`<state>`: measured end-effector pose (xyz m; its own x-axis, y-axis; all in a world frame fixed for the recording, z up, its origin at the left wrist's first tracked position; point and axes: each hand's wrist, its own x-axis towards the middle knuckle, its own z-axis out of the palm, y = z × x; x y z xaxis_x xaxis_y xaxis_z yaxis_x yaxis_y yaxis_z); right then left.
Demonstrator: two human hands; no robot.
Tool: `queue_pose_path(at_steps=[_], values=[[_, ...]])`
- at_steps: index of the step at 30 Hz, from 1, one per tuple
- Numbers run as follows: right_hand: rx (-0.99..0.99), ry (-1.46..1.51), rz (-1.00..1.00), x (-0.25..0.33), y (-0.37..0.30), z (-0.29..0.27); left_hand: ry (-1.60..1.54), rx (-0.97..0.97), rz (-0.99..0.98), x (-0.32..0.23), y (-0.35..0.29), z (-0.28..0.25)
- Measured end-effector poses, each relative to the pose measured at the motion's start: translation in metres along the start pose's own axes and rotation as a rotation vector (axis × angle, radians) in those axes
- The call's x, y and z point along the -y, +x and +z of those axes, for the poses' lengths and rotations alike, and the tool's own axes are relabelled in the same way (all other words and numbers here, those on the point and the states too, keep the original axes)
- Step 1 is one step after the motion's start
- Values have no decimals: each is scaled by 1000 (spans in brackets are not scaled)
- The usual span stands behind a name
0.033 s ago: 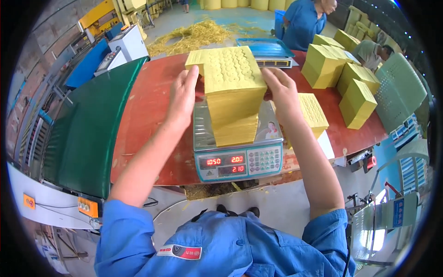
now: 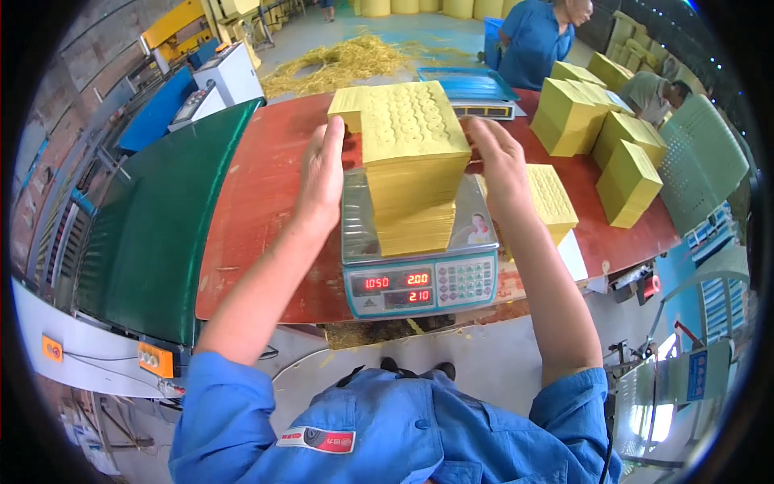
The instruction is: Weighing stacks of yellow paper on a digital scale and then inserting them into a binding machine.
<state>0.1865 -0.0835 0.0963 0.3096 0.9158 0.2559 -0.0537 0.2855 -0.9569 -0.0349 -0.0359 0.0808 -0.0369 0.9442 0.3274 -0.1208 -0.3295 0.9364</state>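
Note:
A tall stack of yellow paper sheets [image 2: 411, 189] stands on the metal pan of an electronic scale [image 2: 423, 284] with lit red digits. Rows of round punched marks cover its top sheet. My left hand [image 2: 322, 173] is upright beside the stack's left side, thumb raised and a gap showing between them. On the other side, my right hand [image 2: 501, 161] is held close to the upper right edge, fingers extended and bent slightly inward. Neither hand grips the stack; some fingertips are hidden. Behind its left side sits a lower yellow paper block [image 2: 345, 103].
Another yellow paper stack [image 2: 551, 198] lies right of the scale on the red table [image 2: 258, 194]. More yellow blocks [image 2: 630, 181] stand farther right. A second scale with a blue tray [image 2: 468, 83] is behind. Green belt [image 2: 153, 218] at left; two people [image 2: 536, 44] work beyond the table.
My left hand has eased slightly away from the stack, and my right hand a little too. The whole view has shifted slightly; the stack stays on the scale.

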Motion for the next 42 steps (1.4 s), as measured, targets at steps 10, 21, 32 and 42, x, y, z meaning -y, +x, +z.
queue_pose_path(at_steps=[10, 21, 32, 42], values=[[164, 32, -199, -32, -7, 19, -449, 187, -105, 3, -37, 40], [151, 309, -155, -36, -11, -3, -321, 137, 87, -1, -40, 36], [84, 626, 440, -73, -169, -137, 84, -274, 64, -14, -164, -27], [121, 583, 627, -77, -191, -175, 48, -428, -114, 15, -222, 11]])
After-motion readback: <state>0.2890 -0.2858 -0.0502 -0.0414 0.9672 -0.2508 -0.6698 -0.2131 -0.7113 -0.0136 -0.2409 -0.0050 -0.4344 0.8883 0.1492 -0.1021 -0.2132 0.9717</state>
